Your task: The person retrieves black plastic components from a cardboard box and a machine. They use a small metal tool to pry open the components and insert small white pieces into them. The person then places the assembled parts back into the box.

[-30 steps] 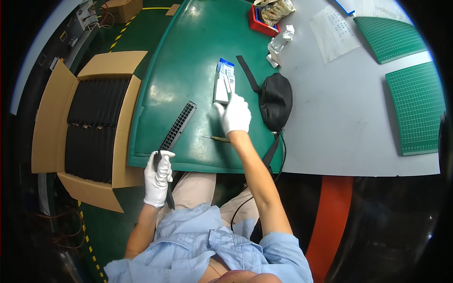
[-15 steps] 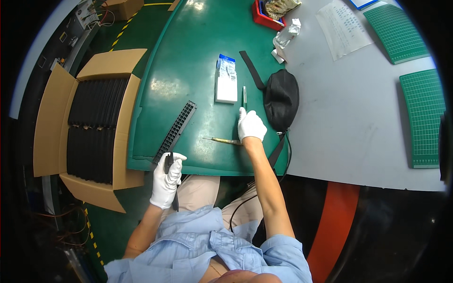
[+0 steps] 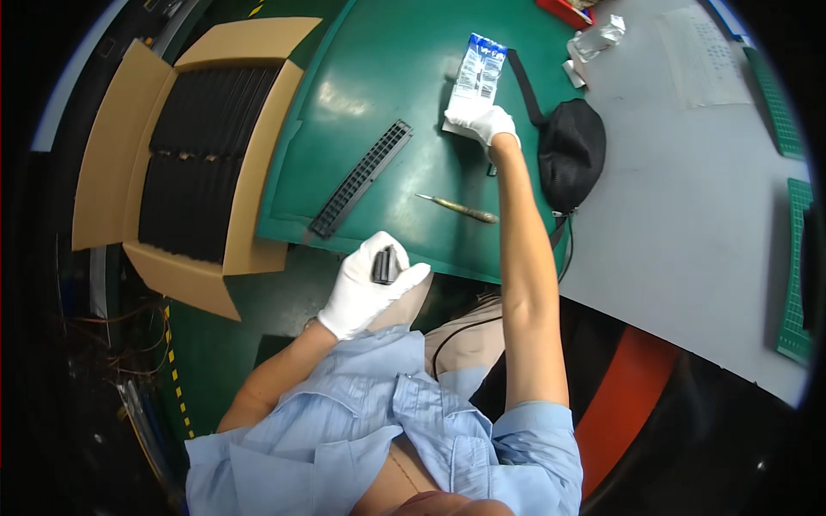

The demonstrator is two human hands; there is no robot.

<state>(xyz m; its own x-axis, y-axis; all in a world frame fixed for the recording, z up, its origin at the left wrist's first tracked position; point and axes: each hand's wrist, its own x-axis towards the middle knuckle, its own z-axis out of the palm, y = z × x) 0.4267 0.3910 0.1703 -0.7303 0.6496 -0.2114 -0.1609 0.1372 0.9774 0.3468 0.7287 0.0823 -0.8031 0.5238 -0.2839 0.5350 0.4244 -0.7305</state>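
Note:
My white-gloved left hand point(image 3: 368, 288) is closed around a black plastic piece point(image 3: 385, 265), seen end-on just off the table's near edge. My white-gloved right hand point(image 3: 483, 125) is at the near end of a white and blue box point(image 3: 480, 73), its fingers over that end; the finger undersides are hidden. Below the right wrist, only a bit of a slim green-handled tool point(image 3: 492, 170) shows. A thin pointed tool with a brownish handle point(image 3: 458, 208) lies nearer to me. To its left, a long black slotted plastic strip point(image 3: 361, 178) lies slantwise on the green mat.
An open carton point(image 3: 271, 163) packed with black strips point(image 3: 202, 163) stands at the left. Right of my right arm lies a black pouch point(image 3: 572, 159) with a strap and cable. Farther back are a crumpled clear bag point(image 3: 600, 39), a red bin point(image 3: 568, 10) and a paper sheet point(image 3: 701, 56).
My right hand has left the green-handled tool and moved forward to the box's near end. My left hand has turned and shifted right, still holding the black piece. The view has shifted.

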